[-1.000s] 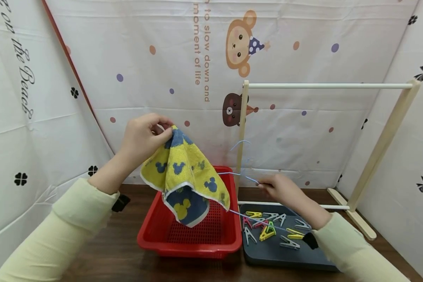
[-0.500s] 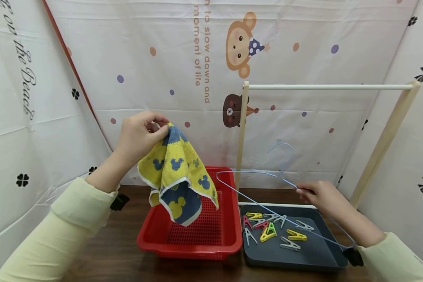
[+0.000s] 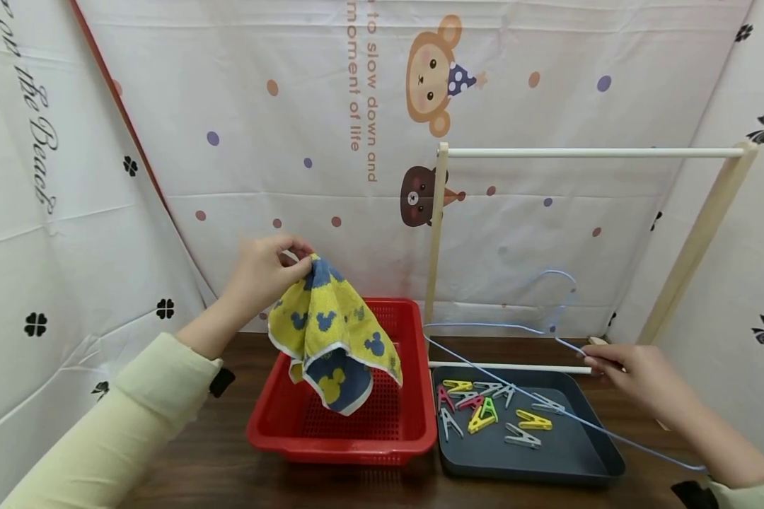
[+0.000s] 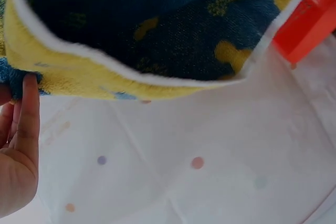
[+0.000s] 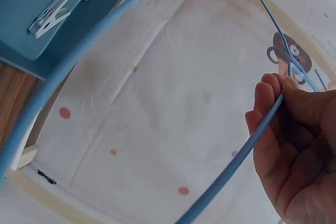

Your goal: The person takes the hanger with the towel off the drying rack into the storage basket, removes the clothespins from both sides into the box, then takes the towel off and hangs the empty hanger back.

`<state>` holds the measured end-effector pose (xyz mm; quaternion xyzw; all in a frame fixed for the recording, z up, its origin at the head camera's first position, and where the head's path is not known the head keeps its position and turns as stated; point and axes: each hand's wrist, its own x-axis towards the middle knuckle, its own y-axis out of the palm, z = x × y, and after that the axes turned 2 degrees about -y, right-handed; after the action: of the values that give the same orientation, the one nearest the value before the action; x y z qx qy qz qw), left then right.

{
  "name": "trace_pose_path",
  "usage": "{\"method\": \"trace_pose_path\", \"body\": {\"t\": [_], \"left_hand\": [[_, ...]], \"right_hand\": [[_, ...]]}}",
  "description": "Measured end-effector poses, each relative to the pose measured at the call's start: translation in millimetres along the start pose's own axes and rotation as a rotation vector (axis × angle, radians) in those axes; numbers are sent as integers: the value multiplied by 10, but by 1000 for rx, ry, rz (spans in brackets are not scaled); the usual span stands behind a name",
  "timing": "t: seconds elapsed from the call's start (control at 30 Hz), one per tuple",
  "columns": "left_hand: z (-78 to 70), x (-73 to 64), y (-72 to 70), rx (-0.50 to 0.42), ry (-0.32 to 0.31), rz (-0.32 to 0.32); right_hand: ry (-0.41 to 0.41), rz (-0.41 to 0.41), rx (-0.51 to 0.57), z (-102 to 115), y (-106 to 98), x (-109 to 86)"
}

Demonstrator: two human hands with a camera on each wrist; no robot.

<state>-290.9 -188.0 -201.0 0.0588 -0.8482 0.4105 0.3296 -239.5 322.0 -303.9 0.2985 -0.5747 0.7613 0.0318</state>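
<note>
My left hand pinches a small yellow and blue towel with mouse-head shapes by its top. The towel hangs in folds over the red basket; in the left wrist view its white-edged blue side spans the top. My right hand pinches a light blue wire hanger near its neck, at the shoulder wire. The hanger's hook points up, and its lower bar slants across above the dark tray. In the right wrist view thumb and fingertips close on the blue wire.
Several clothespins in yellow, grey, pink and green lie in the tray, right beside the basket. Behind stands a drying rack with a white top rail and wooden posts. A printed white sheet encloses the brown tabletop.
My right hand has carried the hanger to the right, away from the towel, and slightly lower. My left hand still holds the towel, after a small shift left and then back right and down.
</note>
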Motion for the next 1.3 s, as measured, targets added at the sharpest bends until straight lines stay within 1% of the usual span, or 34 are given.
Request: {"method": "trace_pose_path", "body": {"t": [0.07, 0.17, 0.2, 0.33, 0.47, 0.53, 0.67, 0.77, 0.87, 0.93, 1.07, 1.17, 1.23, 1.3], "left_hand": [[39, 1, 58, 0, -23, 45], [105, 5, 157, 8, -36, 109], [127, 5, 195, 14, -37, 130], [214, 2, 364, 44, -44, 221], [256, -7, 544, 77, -61, 303], [257, -1, 625, 93, -62, 346], [252, 31, 783, 141, -36, 449], [260, 33, 909, 211, 16, 528], [269, -6, 1042, 266, 61, 609], [274, -36, 1137, 284, 71, 672], [243, -100, 1281, 312, 31, 820], [201, -147, 1335, 354, -24, 966], [186, -187, 1367, 372, -74, 1072], [178, -238, 1398, 375, -136, 1159]], "right_hand": [[4, -13, -14, -31, -16, -33], [12, -17, -44, -63, -33, -81], [3, -31, -57, -72, -31, -99], [-14, -90, -36, -108, -18, -159], [-13, -123, -35, -119, -9, -201], [-4, -115, -53, -114, -13, -207], [19, -94, -56, -100, -29, -206], [28, -86, -48, -101, -32, -208], [17, -87, -57, -117, -20, -214], [5, -95, -71, -128, -6, -222], [4, -104, -76, -149, 19, -234], [2, -111, -76, -160, 28, -239], [0, -113, -77, -166, 29, -245], [3, -112, -78, -171, 22, -250]]}}
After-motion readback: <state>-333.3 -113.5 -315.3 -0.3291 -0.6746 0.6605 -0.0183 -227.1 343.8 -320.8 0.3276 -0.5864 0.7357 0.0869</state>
